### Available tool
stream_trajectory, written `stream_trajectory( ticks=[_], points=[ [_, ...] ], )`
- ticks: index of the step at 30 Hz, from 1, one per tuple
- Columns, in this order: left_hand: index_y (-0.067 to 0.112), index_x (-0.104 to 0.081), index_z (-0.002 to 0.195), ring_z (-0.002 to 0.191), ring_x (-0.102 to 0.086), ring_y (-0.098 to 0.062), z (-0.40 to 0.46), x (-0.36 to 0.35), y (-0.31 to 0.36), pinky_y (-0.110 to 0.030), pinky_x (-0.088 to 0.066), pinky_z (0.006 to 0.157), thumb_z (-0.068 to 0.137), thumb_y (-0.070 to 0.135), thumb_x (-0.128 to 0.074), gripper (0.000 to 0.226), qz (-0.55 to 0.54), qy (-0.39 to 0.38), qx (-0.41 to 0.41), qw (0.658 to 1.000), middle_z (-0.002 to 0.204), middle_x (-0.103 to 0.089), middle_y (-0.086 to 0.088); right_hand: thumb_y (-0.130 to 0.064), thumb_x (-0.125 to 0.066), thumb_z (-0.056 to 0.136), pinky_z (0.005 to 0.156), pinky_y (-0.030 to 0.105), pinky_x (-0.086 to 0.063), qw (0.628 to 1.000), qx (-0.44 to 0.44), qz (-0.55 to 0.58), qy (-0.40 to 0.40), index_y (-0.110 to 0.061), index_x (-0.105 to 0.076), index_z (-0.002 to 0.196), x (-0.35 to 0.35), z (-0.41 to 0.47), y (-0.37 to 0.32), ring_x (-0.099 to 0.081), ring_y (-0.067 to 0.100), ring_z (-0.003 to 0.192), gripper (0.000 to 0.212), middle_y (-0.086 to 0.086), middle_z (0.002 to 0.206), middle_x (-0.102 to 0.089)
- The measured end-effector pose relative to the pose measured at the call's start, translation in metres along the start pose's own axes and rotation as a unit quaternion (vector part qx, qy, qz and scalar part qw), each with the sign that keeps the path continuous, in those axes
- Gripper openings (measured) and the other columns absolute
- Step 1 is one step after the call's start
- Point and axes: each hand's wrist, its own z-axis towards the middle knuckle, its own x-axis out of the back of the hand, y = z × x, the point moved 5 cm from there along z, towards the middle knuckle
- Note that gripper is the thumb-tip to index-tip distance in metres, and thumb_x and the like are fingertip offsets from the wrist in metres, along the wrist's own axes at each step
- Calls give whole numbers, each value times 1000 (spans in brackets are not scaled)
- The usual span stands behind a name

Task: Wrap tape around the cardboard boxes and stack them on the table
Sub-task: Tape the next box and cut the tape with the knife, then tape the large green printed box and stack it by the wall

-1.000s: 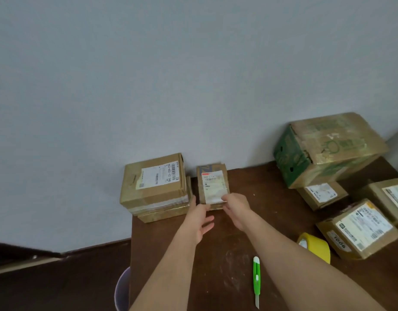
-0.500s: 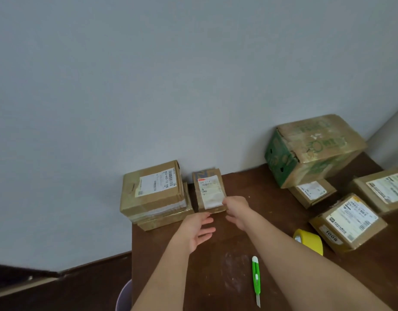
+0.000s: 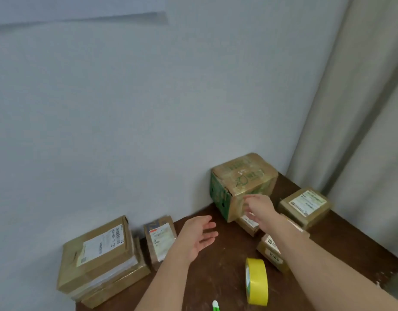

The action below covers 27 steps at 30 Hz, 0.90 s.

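- Both hands are out over the brown surface (image 3: 227, 265) and neither is holding anything.
- Left hand (image 3: 199, 235) hovers palm-up with fingers loosely spread, just right of the small labelled box (image 3: 159, 242) that stands up against the wall.
- Right hand (image 3: 259, 206) reaches toward the big green-printed box (image 3: 242, 184) in the back corner. Its fingers are relaxed and slightly bent near the box's front lower edge. Can't tell if they're touching the cardboard yet.
- That green box looks like the one being gone for. It's the biggest one here, and the cardboard looks worn and creased at the corners, so I'd guess soft-ish walls that give if you squeeze. Weight is anyone's guess.
- Best hold, I'd say: one hand on each side low down, or under the bottom edge. Grabbing a flap or that battered corner seems likely to tear it.
- It also seems to sit partly over a small flat box (image 3: 249, 223), so dragging could knock that one around. Lifting looks safer.
- The yellow tape roll (image 3: 256, 281) stands on edge near the front of the surface, with the green cutter (image 3: 216, 306) just poking into view at the bottom edge.
- On the left there's a two-box stack (image 3: 97, 259) already sitting at the surface edge.
- More labelled boxes sit at the right: one by the curtain (image 3: 305, 204), one half hidden under the right forearm (image 3: 272, 252).
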Motion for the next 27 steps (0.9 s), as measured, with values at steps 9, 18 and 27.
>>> stream_trajectory(
  ticks=[9,18,27],
  points=[
    [9,-55,112,93,-64,-23,49,-94,30,-31,-56,76,100,13,-51,13,19,111,-49,992,112,-61,-11,-4,-49,97,82,37,-53,997,35,61,15,-15,-64,93,91,80,-41,-54,18,77,19,6,84,-57],
    [5,-32,144,115,-57,-37,121,-141,17,-46,-52,96,87,26,-63,68,-27,329,-6,944,136,-50,-20,-6,-52,99,96,37,-54,995,11,-18,-94,-16,-64,111,155,171,-47,-59,18,98,20,4,106,-61],
    [28,-5,157,133,-43,-39,129,-129,16,-50,-41,108,89,12,-56,86,-30,373,-3,927,151,-38,-17,-9,-55,98,115,47,-37,978,-10,-53,-204,-22,-29,157,133,196,-38,-36,26,143,65,2,160,-32]
  ],
)
